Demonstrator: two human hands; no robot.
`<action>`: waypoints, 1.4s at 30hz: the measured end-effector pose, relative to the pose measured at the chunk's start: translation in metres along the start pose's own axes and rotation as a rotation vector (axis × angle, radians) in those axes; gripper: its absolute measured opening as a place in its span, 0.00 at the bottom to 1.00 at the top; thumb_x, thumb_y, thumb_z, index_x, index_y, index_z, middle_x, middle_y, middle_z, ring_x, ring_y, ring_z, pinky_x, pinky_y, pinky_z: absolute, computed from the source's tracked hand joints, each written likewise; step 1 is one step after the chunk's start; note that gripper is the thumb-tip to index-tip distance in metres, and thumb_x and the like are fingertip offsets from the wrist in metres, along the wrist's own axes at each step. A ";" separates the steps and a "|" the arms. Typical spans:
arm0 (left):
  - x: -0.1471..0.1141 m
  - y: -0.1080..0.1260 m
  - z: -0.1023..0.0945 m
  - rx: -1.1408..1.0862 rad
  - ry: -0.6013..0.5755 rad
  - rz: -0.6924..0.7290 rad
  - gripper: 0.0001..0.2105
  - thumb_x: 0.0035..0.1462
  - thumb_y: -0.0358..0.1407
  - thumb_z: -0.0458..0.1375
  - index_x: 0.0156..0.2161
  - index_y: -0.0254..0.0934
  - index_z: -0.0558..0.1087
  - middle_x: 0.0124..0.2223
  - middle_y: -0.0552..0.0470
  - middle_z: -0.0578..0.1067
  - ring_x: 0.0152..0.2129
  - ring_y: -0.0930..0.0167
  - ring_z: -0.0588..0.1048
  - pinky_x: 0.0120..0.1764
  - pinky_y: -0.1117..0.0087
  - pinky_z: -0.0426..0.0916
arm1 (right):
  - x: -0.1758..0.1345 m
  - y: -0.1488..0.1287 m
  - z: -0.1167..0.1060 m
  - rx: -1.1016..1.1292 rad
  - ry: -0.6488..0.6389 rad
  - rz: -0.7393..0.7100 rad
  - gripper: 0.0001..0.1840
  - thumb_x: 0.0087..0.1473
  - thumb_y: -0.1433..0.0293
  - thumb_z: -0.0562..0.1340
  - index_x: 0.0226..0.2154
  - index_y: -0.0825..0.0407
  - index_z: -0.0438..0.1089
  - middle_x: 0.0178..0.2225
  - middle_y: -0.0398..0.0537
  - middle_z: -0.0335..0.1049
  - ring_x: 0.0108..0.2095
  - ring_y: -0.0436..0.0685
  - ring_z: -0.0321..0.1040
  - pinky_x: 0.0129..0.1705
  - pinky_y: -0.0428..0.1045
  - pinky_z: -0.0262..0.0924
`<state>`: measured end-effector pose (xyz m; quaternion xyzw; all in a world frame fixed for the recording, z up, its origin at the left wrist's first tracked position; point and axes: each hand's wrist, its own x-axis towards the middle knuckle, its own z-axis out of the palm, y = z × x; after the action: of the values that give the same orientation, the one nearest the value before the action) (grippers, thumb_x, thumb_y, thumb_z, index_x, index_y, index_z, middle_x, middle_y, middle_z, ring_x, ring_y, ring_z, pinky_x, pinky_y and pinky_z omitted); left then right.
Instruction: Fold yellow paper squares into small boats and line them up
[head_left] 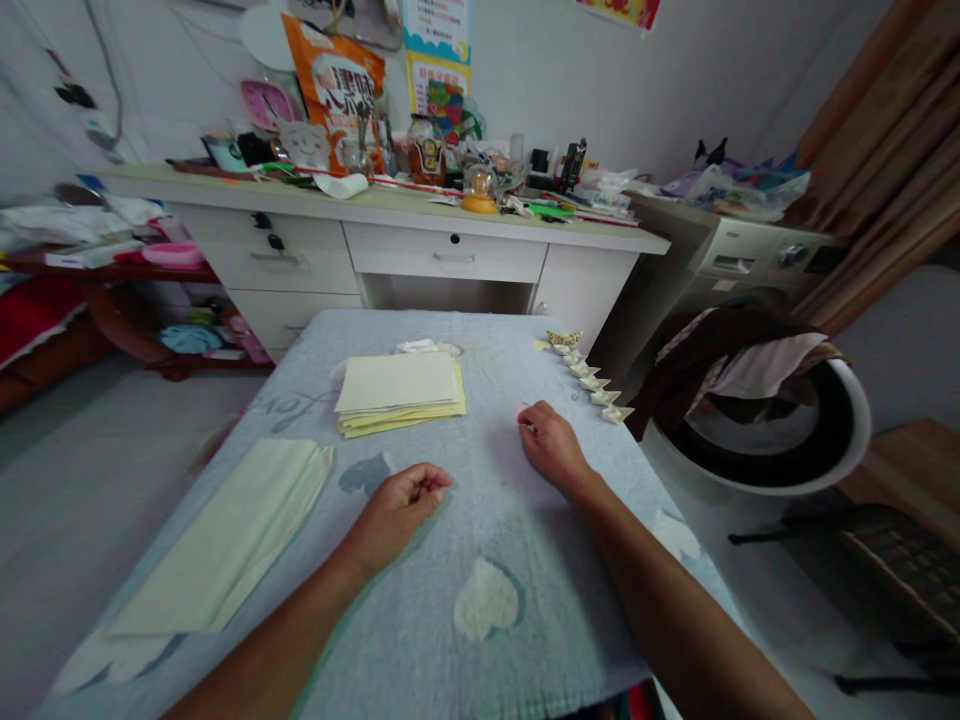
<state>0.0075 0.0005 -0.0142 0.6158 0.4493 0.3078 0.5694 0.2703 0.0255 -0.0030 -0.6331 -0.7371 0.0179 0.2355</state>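
Note:
My left hand (409, 505) rests on the cloth-covered table, its fingers loosely curled and closed with no object showing in them. Farther right, my right hand (551, 442) lies on the cloth with its fingers bent inward; a small pink patch (519, 412) shows at its fingertips, and I cannot tell whether it is a print or a separate thing. Beyond my left hand sits a stack of cream and yellow paper (401, 383). Long folded pale-green sheets (217, 540) lie to the left. Several small folded paper boats (591, 382) stand in a row along the right edge.
The table carries a blue-grey cloth (487, 600) with heart prints. Behind it, a white desk (450, 250) holds a jar (426, 150), an orange snack bag (334, 95) and clutter. A washing machine (757, 250) with its door ajar stands right, near a chair (892, 560).

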 end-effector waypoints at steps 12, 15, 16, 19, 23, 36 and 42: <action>0.002 -0.003 0.002 -0.015 -0.006 0.014 0.08 0.51 0.37 0.56 0.35 0.34 0.71 0.25 0.58 0.63 0.22 0.76 0.61 0.27 0.75 0.56 | 0.019 -0.045 -0.007 -0.045 -0.369 -0.365 0.08 0.56 0.74 0.57 0.37 0.55 0.71 0.38 0.51 0.67 0.40 0.54 0.64 0.43 0.47 0.56; 0.001 -0.001 0.003 -0.018 -0.003 0.003 0.09 0.51 0.38 0.57 0.35 0.34 0.70 0.25 0.58 0.63 0.22 0.76 0.61 0.27 0.75 0.56 | 0.041 -0.056 0.006 -0.028 -0.273 -0.343 0.09 0.55 0.73 0.58 0.39 0.55 0.71 0.40 0.52 0.69 0.43 0.57 0.63 0.47 0.50 0.55; 0.001 -0.001 0.003 -0.019 -0.002 0.002 0.09 0.51 0.38 0.57 0.35 0.34 0.70 0.26 0.58 0.64 0.23 0.76 0.62 0.28 0.75 0.57 | 0.048 -0.061 0.011 -0.032 -0.229 -0.302 0.11 0.55 0.72 0.59 0.42 0.55 0.71 0.43 0.53 0.69 0.44 0.58 0.62 0.48 0.51 0.55; 0.000 0.000 0.003 -0.029 -0.002 0.005 0.09 0.50 0.38 0.57 0.35 0.34 0.70 0.26 0.58 0.64 0.24 0.75 0.62 0.28 0.75 0.57 | 0.067 -0.074 0.027 -0.025 -0.107 -0.229 0.23 0.56 0.68 0.59 0.54 0.55 0.63 0.55 0.56 0.63 0.54 0.63 0.56 0.54 0.56 0.50; 0.000 0.000 0.004 -0.055 -0.016 0.012 0.09 0.50 0.38 0.56 0.35 0.33 0.70 0.27 0.57 0.64 0.25 0.75 0.62 0.29 0.74 0.58 | 0.081 -0.086 0.045 -0.019 -0.078 -0.209 0.29 0.57 0.66 0.59 0.60 0.53 0.56 0.62 0.54 0.55 0.61 0.66 0.45 0.58 0.60 0.43; 0.001 -0.002 0.005 -0.029 -0.022 0.026 0.08 0.52 0.35 0.55 0.36 0.33 0.70 0.27 0.57 0.63 0.25 0.75 0.62 0.29 0.74 0.57 | 0.097 -0.083 0.057 0.014 -0.121 -0.143 0.12 0.56 0.70 0.58 0.43 0.50 0.71 0.47 0.50 0.71 0.50 0.61 0.60 0.51 0.55 0.49; 0.000 -0.002 0.005 -0.024 -0.024 0.034 0.07 0.53 0.35 0.56 0.36 0.33 0.70 0.27 0.57 0.64 0.24 0.75 0.62 0.28 0.75 0.57 | 0.103 -0.083 0.060 0.019 -0.103 -0.140 0.12 0.56 0.69 0.59 0.44 0.50 0.71 0.47 0.50 0.72 0.49 0.59 0.61 0.51 0.54 0.49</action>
<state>0.0115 -0.0016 -0.0165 0.6201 0.4279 0.3156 0.5769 0.1624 0.1221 0.0041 -0.5758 -0.7907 0.0411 0.2039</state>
